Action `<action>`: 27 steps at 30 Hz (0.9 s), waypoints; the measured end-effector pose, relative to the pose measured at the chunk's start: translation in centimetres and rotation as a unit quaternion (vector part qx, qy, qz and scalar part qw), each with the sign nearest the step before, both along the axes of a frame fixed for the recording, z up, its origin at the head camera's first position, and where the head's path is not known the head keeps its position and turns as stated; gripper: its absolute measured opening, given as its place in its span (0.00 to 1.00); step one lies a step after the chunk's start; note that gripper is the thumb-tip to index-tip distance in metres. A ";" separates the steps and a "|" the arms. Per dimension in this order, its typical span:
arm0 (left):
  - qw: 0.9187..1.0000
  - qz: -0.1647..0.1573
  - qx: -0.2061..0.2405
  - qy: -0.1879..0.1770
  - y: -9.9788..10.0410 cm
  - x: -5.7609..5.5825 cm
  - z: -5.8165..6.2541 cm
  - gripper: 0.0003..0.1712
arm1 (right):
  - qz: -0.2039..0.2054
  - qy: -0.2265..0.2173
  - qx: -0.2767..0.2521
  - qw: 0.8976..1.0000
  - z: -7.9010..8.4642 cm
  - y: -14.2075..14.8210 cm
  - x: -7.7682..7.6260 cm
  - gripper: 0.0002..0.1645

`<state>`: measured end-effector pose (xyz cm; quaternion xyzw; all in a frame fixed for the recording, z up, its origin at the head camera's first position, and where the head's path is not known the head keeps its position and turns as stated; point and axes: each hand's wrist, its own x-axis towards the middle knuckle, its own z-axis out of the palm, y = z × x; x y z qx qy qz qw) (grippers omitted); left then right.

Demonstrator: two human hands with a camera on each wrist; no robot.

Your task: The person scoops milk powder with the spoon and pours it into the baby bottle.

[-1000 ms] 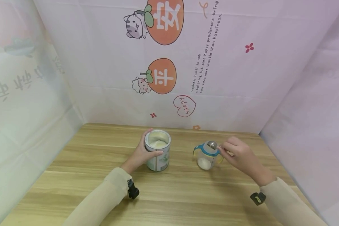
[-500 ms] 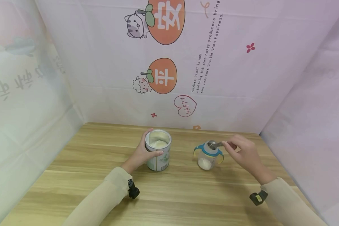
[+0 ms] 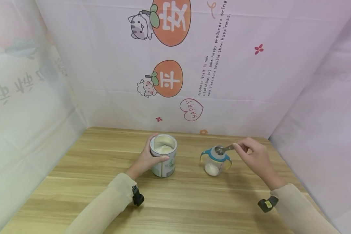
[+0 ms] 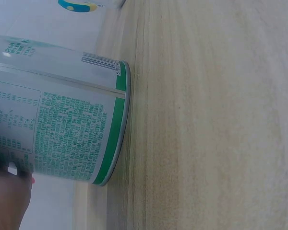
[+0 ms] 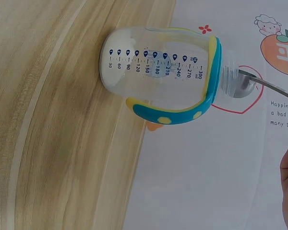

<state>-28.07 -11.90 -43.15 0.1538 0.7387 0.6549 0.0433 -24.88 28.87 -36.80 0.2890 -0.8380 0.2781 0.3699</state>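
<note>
My left hand [image 3: 143, 162] grips the side of an open milk powder can [image 3: 165, 167], thumb to the front; pale powder [image 3: 163, 149] shows inside. In the left wrist view the can [image 4: 62, 110] has green print and a barcode, its base on the table. My right hand [image 3: 255, 159] pinches the handle of a metal spoon [image 3: 229, 148]. The spoon's bowl sits in the mouth of a clear baby bottle [image 3: 214, 164] with blue-and-yellow handles. White powder lies at the bottom of the bottle [image 5: 158, 72], as the right wrist view shows.
Both containers stand upright on a wood-grain table [image 3: 181, 201], the bottle to the can's right. Behind them hangs a printed white cloth [image 3: 234, 110], and further cloth walls rise at both sides. Each wrist carries a small black camera [image 3: 138, 196].
My right hand has shifted slightly right, showing more of the spoon's handle, while the bowl has turned and settled in the bottle's mouth. My left hand and the can stay put.
</note>
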 end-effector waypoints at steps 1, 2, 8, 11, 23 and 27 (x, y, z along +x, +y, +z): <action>1.000 0.001 -0.001 0.002 0.0 -0.1 -0.2 0.62 | -0.003 -0.006 -0.004 1.000 0.0 0.0 0.0 0.12; 1.000 0.003 -0.002 0.003 0.0 -0.2 -0.3 0.62 | -0.005 -0.012 -0.009 1.000 0.0 0.0 0.0 0.12; 1.000 0.010 -0.003 0.010 -0.1 -0.2 -0.5 0.61 | -0.027 -0.057 -0.052 0.997 0.0 0.1 0.0 0.08; 1.000 0.013 -0.004 0.012 -0.1 -0.1 -0.4 0.61 | -0.053 -0.093 -0.074 0.991 0.1 0.1 0.0 0.07; 1.000 0.001 -0.005 0.006 -0.2 -0.3 -0.2 0.63 | -0.094 -0.167 -0.097 0.977 0.4 0.2 0.1 0.14; 1.000 -0.005 0.000 0.000 -0.1 0.6 1.0 0.61 | -0.089 -0.174 -0.099 0.976 0.6 -0.1 0.1 0.15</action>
